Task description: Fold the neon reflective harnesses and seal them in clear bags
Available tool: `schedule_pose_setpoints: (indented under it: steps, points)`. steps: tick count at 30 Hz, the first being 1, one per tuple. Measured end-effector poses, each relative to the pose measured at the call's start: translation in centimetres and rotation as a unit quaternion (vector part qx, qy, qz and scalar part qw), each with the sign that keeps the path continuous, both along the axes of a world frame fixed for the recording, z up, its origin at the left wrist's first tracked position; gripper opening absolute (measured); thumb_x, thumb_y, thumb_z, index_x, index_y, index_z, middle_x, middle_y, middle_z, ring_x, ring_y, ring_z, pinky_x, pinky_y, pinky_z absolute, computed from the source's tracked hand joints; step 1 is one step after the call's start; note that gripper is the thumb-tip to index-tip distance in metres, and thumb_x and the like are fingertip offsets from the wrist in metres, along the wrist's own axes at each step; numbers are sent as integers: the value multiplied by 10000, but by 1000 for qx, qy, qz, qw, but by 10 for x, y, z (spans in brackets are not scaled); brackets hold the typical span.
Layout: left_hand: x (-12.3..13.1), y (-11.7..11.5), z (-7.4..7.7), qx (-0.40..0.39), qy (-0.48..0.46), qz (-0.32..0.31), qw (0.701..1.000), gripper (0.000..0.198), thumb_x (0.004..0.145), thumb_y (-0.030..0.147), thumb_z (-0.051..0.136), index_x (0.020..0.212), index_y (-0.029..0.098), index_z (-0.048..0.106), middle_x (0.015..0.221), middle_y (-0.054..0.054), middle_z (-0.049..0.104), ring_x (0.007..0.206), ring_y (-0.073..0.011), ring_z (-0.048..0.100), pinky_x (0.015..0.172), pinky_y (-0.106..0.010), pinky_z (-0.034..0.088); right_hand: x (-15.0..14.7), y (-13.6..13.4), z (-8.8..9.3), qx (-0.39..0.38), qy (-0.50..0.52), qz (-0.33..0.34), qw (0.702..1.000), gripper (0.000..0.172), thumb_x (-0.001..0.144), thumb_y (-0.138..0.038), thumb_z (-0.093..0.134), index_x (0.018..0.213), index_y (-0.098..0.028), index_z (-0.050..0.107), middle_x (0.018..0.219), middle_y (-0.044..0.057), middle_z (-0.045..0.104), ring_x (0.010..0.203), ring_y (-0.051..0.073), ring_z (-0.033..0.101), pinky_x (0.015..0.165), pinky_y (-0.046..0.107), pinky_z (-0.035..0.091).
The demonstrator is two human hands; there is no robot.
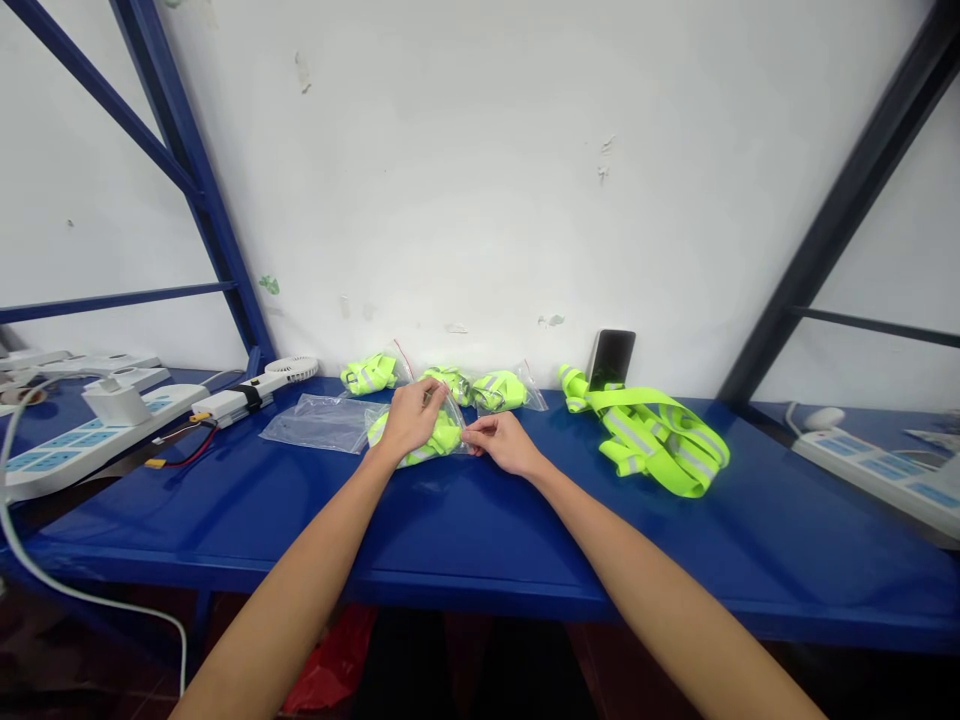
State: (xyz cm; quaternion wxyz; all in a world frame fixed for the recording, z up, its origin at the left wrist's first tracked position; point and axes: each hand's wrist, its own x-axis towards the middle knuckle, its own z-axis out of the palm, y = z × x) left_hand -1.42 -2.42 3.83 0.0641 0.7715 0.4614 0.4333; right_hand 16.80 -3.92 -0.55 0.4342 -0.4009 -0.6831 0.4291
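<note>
Both my hands are at a clear zip bag (455, 405) that holds a folded neon-yellow reflective strap (431, 445) on the blue table. My left hand (411, 415) lies over the bag, its fingers closed at the bag's upper edge. With thumb and fingers pinched, my right hand (504, 441) grips the bag's right edge. Behind them are more bagged reflective straps: one at the left (370, 374), one in the middle (450, 382) and one at the right (501, 390). A flat clear bag (315, 424) lies left of my left hand.
Loose reflective straps (660, 440) are heaped on the right, before a phone (611, 358) leaning on the wall. Left stand a white fan (289, 370), a battery with wires (225, 405) and a power strip (97, 440). Another power strip (885, 470) sits at far right.
</note>
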Motion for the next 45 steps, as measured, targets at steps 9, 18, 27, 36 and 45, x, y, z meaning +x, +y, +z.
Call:
schedule_pose_setpoints:
  steps: [9, 18, 27, 36, 45]
  points:
    - [2, 0, -1, 9, 8, 18, 1000, 382, 919, 411, 367, 763, 170, 618, 658, -15, 622, 620, -158, 533, 629, -271, 377, -4, -3, 3, 14, -18, -22, 999, 127, 763, -253, 624, 721, -138, 658, 563, 5, 617, 530, 128, 571, 574, 253, 472]
    - [4, 0, -3, 14, 29, 24, 999, 382, 932, 408, 355, 765, 175, 608, 650, -17, 611, 620, -157, 532, 632, -267, 369, -6, -1, 1, 6, -21, -33, 999, 68, 748, -202, 619, 707, -148, 621, 567, 4, 619, 527, 133, 587, 563, 250, 473]
    - [5, -4, -2, 50, 113, 68, 990, 360, 954, 385, 328, 814, 194, 599, 733, -56, 642, 683, -200, 576, 644, -289, 337, -4, -2, 1, -20, 15, -26, 999, 97, 729, -226, 657, 679, -145, 639, 546, 3, 615, 515, 128, 571, 559, 249, 469]
    - [5, -4, -3, 52, 134, 86, 986, 357, 959, 396, 331, 857, 205, 614, 762, -59, 662, 715, -218, 594, 624, -291, 302, -4, -3, 2, -19, -2, -22, 1000, 107, 734, -233, 637, 680, -142, 644, 559, 11, 629, 524, 129, 574, 578, 252, 470]
    - [8, -6, -3, 56, 152, 97, 982, 352, 967, 381, 324, 881, 201, 613, 825, -64, 679, 776, -216, 611, 654, -289, 327, -6, -5, 3, 19, -52, -35, 998, 75, 750, -206, 587, 702, -151, 603, 566, 5, 609, 541, 142, 597, 557, 241, 448]
